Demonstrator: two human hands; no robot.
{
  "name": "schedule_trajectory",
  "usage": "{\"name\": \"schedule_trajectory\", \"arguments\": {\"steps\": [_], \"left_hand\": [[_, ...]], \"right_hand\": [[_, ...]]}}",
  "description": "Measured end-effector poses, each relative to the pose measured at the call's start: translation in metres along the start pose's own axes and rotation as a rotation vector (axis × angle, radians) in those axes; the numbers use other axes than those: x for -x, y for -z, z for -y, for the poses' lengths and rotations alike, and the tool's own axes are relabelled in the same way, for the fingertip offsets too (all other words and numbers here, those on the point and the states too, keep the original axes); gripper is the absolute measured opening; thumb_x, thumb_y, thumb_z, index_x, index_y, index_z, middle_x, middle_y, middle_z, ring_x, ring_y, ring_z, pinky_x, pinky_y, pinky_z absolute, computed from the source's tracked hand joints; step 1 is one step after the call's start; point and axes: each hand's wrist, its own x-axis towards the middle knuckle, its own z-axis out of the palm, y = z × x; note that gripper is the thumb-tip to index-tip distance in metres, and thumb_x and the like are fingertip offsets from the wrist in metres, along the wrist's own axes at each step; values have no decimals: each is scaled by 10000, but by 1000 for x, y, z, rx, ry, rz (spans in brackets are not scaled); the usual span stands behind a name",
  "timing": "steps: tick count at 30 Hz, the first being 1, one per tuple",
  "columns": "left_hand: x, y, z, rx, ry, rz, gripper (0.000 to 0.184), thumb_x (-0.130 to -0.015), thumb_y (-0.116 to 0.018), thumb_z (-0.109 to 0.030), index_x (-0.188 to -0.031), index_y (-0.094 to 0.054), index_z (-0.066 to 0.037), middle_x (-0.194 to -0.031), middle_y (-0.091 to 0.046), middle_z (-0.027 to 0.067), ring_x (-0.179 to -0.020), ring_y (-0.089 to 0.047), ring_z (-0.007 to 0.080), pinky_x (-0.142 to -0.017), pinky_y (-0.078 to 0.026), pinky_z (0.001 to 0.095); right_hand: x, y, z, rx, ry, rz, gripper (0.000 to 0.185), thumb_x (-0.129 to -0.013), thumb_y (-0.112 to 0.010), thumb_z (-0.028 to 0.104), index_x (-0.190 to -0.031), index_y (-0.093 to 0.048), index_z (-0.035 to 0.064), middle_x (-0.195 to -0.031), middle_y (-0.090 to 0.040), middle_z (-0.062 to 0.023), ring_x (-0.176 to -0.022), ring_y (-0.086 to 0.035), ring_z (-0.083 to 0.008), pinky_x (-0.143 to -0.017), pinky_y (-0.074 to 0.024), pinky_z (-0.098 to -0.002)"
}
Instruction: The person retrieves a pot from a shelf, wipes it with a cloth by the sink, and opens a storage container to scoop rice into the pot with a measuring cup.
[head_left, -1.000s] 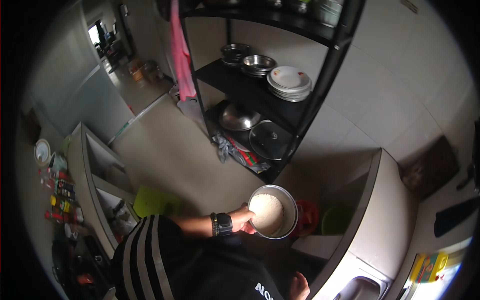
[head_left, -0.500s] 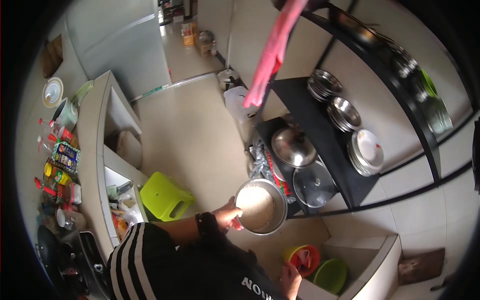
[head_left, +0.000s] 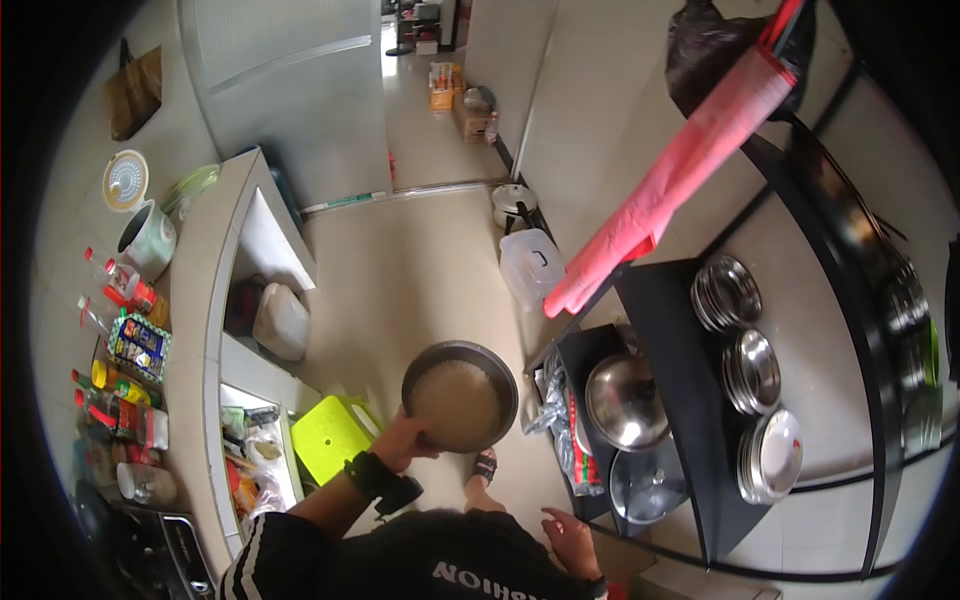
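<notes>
My left hand [head_left: 403, 441] is closed on the near-left rim of a round metal pot [head_left: 508, 374]. Pale grains that look like rice [head_left: 458, 404] fill its lower part, partly in shadow. The pot hangs over the floor in front of my body, with its mouth facing up. My right hand [head_left: 570, 543] is low beside my body, near the black shelf rack [head_left: 715, 515]. Its fingers are loosely bent and apart, holding nothing.
A green plastic stool [head_left: 332, 438] stands left of the pot, by a tiled counter [head_left: 195, 330] with bottles. Lids and stacked metal bowls [head_left: 727, 292] sit on the rack at right. A pink umbrella-like folded cloth [head_left: 680, 180] hangs overhead. A white plastic container [head_left: 530, 268] lies farther on.
My view has swung right-to-left toward the doorway. The pot, in my left hand, has moved away from the rack, over the open floor. My right hand has left the red and green basins.
</notes>
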Motion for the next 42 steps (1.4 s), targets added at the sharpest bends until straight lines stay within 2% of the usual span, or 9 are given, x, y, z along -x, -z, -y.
{"name": "schedule_trajectory", "arguments": {"steps": [2, 5, 8, 20, 21, 25, 31, 34, 42], "left_hand": [[-22, -5, -18, -39, -53, -35, 377, -756, -545, -25, -1116, -437, -39, -900, -594, 131, -669, -626, 222, -548, -539, 323], [-35, -10, -57, -3, -51, -113, 228, -742, -582, 5, -968, -552, 11, -860, -613, 127, -715, -634, 215, -612, -538, 319], [-48, -6, -82, -78, -87, -171, 420, -782, -479, -76, -1193, -414, -26, -969, -575, 153, -716, -626, 238, -550, -543, 320], [-213, 92, -169, 203, -64, -178, 471, -773, -468, -52, -1230, -360, -24, -1016, -559, 151, -767, -627, 249, -558, -549, 326], [-230, 101, -177, 84, -94, -166, 492, -768, -472, -50, -1242, -343, -29, -1017, -558, 153, -772, -628, 252, -558, -551, 326], [-287, 132, -237, 212, 119, -99, 581, -753, -495, -52, -1288, -269, -47, -1055, -535, 166, -787, -628, 262, -559, -557, 323], [-372, 139, -326, 37, 110, -27, 600, -780, -479, -82, -1319, -215, -62, -1141, -484, 172, -812, -627, 270, -565, -559, 311], [-410, 118, -364, -5, 69, -46, 363, -813, -452, -80, -1155, -431, 41, -958, -591, 147, -712, -621, 205, -557, -520, 280], [-517, 72, -423, -116, 2, 39, 377, -815, -478, -63, -1177, -406, 13, -936, -599, 125, -707, -629, 203, -542, -525, 281]], "right_hand": [[-51, 7, 2, -66, 22, 49, 251, -795, -592, 204, -1025, -636, 115, -783, -637, -142, -714, -623, -287, -638, -487, -362], [-115, 26, 20, -31, 68, 100, 254, -801, -595, 212, -1029, -633, 106, -777, -634, -143, -697, -616, -276, -640, -482, -349], [-171, 37, 49, 13, 81, 228, 271, -809, -592, 207, -1059, -620, 104, -778, -628, -146, -700, -613, -249, -641, -474, -326], [-389, -13, 135, 234, 28, 461, 292, -829, -553, 265, -1074, -615, 119, -784, -636, -141, -739, -620, -266, -682, -474, -353], [-405, -16, 152, 288, 105, 448, 327, -839, -536, 288, -1095, -603, 95, -735, -635, -132, -683, -627, -219, -658, -479, -325], [-460, -20, 240, 177, 93, 334, 312, -833, -531, 254, -1079, -607, 79, -821, -630, -187, -766, -621, -298, -691, -474, -355], [-524, -21, 281, 88, 16, 232, 276, -838, -520, 217, -1055, -610, 70, -929, -625, -191, -880, -594, -348, -760, -467, -395], [-554, -20, 275, 24, -62, 209, 269, -834, -528, 221, -1045, -618, 81, -886, -626, -196, -828, -603, -343, -728, -474, -392], [-686, -8, 257, -61, -29, 125, 244, -812, -568, 199, -1028, -630, 103, -831, -632, -179, -781, -610, -328, -701, -480, -395]]}}
